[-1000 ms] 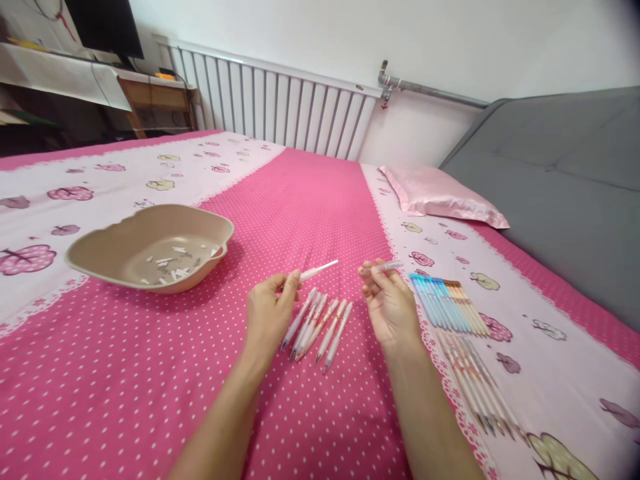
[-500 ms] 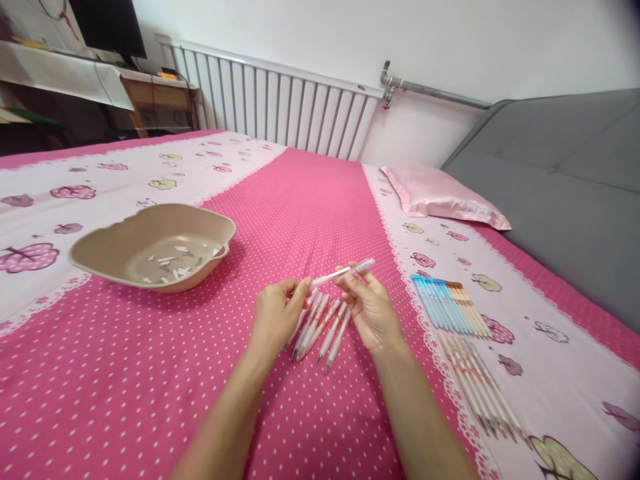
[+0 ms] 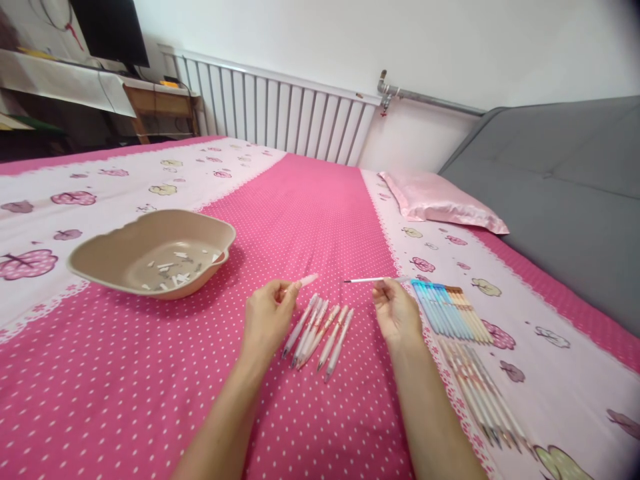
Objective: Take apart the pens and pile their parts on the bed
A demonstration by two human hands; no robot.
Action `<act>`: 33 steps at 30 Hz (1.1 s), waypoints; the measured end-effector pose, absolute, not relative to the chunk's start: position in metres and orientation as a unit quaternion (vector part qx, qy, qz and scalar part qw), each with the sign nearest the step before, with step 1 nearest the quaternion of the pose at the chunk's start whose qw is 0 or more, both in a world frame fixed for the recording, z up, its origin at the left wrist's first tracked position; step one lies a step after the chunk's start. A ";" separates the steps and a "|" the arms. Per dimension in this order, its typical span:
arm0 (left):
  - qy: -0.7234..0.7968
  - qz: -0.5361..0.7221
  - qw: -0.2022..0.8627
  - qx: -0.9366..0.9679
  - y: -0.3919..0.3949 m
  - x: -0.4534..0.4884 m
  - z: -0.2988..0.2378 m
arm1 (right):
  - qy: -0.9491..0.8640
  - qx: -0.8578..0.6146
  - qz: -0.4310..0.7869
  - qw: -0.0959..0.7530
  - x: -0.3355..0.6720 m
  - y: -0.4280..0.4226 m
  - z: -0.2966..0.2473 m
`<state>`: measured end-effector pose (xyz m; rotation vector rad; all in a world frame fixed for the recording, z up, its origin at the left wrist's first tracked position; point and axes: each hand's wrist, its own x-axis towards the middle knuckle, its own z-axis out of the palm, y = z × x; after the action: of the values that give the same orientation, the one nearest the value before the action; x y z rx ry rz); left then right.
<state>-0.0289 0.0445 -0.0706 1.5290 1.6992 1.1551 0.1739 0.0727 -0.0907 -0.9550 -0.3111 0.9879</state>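
My left hand [image 3: 266,319] pinches a short, pale pink translucent pen piece [image 3: 308,280] that points up to the right. Whether it is a cap or a barrel, I cannot tell. A slim white pen refill [image 3: 364,281] with a dark tip lies level in my right hand [image 3: 399,315], its tip toward the left. A clear part at its other end shows past my fingers. Between and below both hands, several pale pink gel pens [image 3: 315,337] rest side by side on the pink dotted bedspread [image 3: 320,220].
A beige basin [image 3: 113,250] with small white scraps [image 3: 180,279] sits at left. Blue and tan pens [image 3: 450,312] lie at right, with more pale pens [image 3: 483,393] nearer me. A pink pillow [image 3: 443,198], grey headboard [image 3: 560,160] and white radiator [image 3: 270,110] stand beyond.
My hands have moved apart. The refill has come out of the pink piece and is now in my right hand, further right.
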 end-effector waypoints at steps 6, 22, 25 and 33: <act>0.634 0.429 0.311 0.564 0.060 -0.027 -0.102 | -0.154 -0.461 0.478 0.731 0.171 0.083 -0.119; 0.709 0.242 0.172 0.640 0.046 -0.031 -0.073 | -0.322 -0.448 0.632 0.543 0.120 0.057 -0.099; 0.715 0.156 0.184 0.656 0.041 -0.029 -0.072 | -0.395 -0.462 0.624 0.491 0.118 0.053 -0.095; 0.700 0.051 0.201 0.684 0.044 -0.024 -0.079 | -0.457 -0.498 0.551 0.489 0.127 0.058 -0.102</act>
<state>-0.0238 0.0435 -0.0790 1.9102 1.9551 0.1418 0.1270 0.0577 -0.1021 -1.2098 -1.1109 1.3382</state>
